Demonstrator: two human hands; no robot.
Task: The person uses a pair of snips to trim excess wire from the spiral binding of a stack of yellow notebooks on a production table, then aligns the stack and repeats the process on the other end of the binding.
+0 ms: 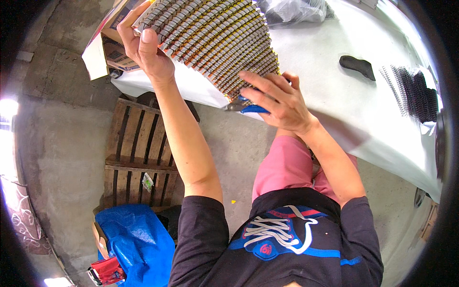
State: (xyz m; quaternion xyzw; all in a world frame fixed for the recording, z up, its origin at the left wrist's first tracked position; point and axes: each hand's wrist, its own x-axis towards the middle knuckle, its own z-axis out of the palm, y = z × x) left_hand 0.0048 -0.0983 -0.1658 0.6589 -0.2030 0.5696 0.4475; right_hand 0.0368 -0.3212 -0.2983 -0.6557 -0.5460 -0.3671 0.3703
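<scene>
A wide panel of many parallel ribbed strips [210, 38], grey with yellow and orange showing between the rows, is tilted up over the near edge of the white table. My left hand [150, 55] grips its left corner, thumb in front and fingers along the edge. At the panel's lower right corner, my right hand [289, 105] holds a pair of blue-handled side cutters [251, 108]. The metal jaws point left, close beside the panel's lower corner. Some right fingers lie stretched over the strips, slightly blurred. Whether the jaws touch a strip, I cannot tell.
On the white-covered table [315, 52] lie a black curved pad [357, 67], a stack of black ribbed strips [416, 93] and a clear plastic bag [299, 10]. An open cardboard box [112, 48] stands far left. Below are a wooden pallet [138, 167] and a blue tarp [136, 244].
</scene>
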